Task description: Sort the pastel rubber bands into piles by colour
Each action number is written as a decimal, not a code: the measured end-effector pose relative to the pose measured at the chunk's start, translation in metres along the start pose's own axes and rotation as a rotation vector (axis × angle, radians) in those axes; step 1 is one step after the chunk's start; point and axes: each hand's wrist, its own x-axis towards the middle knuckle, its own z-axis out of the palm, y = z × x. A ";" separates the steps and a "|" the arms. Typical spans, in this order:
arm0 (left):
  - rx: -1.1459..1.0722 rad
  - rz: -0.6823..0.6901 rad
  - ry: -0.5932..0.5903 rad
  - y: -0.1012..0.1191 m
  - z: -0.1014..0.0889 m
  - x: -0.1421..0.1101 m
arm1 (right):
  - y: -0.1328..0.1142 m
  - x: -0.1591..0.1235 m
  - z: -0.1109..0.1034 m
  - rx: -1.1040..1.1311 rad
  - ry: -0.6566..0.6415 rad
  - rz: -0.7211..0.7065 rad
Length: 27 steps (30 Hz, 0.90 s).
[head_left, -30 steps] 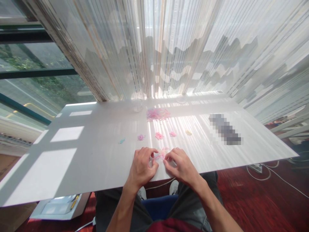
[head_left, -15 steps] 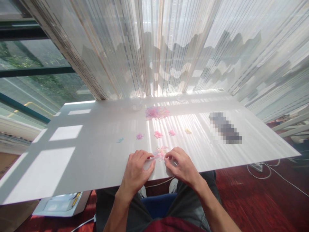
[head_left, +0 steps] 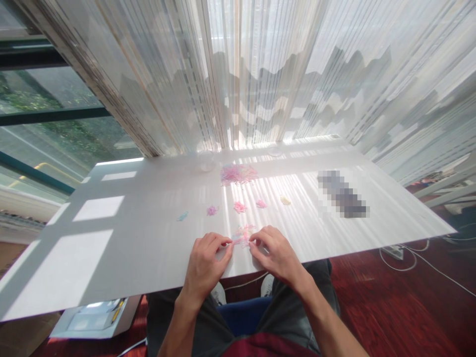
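Dark object (head_left: 342,194) blurred into pixels, pink strands (head_left: 242,236) too fine to tell apart, maroon top (head_left: 266,347) cut off below

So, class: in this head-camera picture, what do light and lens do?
Head view: sunlight through the sheer white curtain stripes the white tabletop with glare, paling the pile of fine pink strands; the wide lens slants the table edges; a grey patch is pixelated.

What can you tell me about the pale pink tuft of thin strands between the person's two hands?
The pale pink tuft of thin strands is a loose, tangled mass with no regular shape, with some paler, near-white strands. The material looks like fine thread or thin elastic, but the view cannot settle which. It lies on the white table top, near the table's near edge. The fingertips of the left hand and right hand reach it from either side.
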 end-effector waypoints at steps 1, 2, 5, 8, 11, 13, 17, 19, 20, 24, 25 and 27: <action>-0.004 0.001 0.006 0.000 0.000 0.000 | 0.000 0.000 0.000 0.001 0.000 0.002; -0.008 0.002 0.014 0.001 -0.001 -0.001 | 0.000 0.000 0.000 0.002 0.000 0.002; -0.021 0.008 0.042 0.001 -0.002 -0.001 | 0.001 0.000 0.000 0.003 0.004 -0.004; -0.043 0.005 0.065 0.001 -0.004 0.000 | 0.001 0.000 0.001 0.008 0.010 -0.011; -0.079 -0.005 0.059 0.001 -0.006 0.005 | 0.001 0.000 0.001 0.011 0.014 -0.009; -0.111 -0.001 0.056 0.000 -0.008 0.009 | 0.001 0.000 0.001 0.021 0.017 0.000; -0.165 0.004 0.024 -0.003 -0.011 0.016 | 0.001 -0.001 0.000 0.063 0.018 0.025; -0.190 0.001 0.001 -0.005 -0.012 0.018 | 0.001 -0.001 -0.001 0.069 0.017 0.031; -0.204 -0.003 -0.006 -0.006 -0.011 0.019 | 0.001 -0.001 -0.001 0.068 0.017 0.033; -0.259 -0.050 -0.013 -0.011 -0.006 0.016 | 0.001 -0.001 -0.001 0.060 0.019 0.039; -0.271 -0.059 -0.010 -0.013 -0.004 0.015 | 0.001 -0.001 0.000 0.056 0.019 0.038; -0.290 -0.066 -0.004 -0.015 -0.002 0.013 | 0.001 -0.001 0.000 0.048 0.020 0.033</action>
